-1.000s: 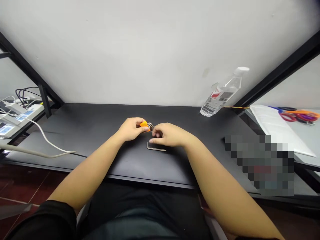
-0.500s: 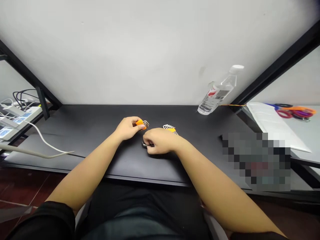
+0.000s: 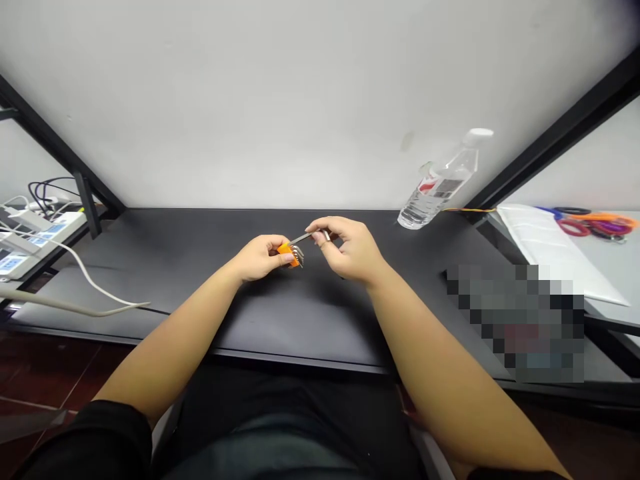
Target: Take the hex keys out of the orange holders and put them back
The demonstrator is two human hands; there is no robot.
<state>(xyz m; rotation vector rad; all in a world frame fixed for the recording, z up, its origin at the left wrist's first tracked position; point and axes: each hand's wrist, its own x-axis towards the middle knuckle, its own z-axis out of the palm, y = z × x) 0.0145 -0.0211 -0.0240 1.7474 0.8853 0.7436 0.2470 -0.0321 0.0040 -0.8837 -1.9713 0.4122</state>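
Since the frame half a second back, the right hand (image 3: pixel 350 250) is showing a shift up from the worktop (image 3: pixel 280 313) toward the left hand (image 3: pixel 263 257), and it is carrying the L-shaped hex key (image 3: pixel 301 238) with it. The key is now sitting above the worktop between the two hands, slanting, its far end meeting the upper edge of the orange holder (image 3: pixel 285 249); whether it is seated in a slot, cannot tell. The right hand is pinching the key between thumb and fingers near its bend. The left hand is clamping the holder between thumb and fingers, and several smaller hex keys (image 3: pixel 299 255) are protruding from its right side, bent ends outward. Farther out, a clear bottle (image 3: pixel 440 183) with a white cap is standing at the back right, near the pale wall (image 3: pixel 250 100). A white packet (image 3: pixel 555 250) is lying to the right, coloured loop handles (image 3: pixel 600 223) beyond it. At far left, a pale cable (image 3: pixel 85 260) is trailing onto the worktop near a white power strip (image 3: pixel 50 233).
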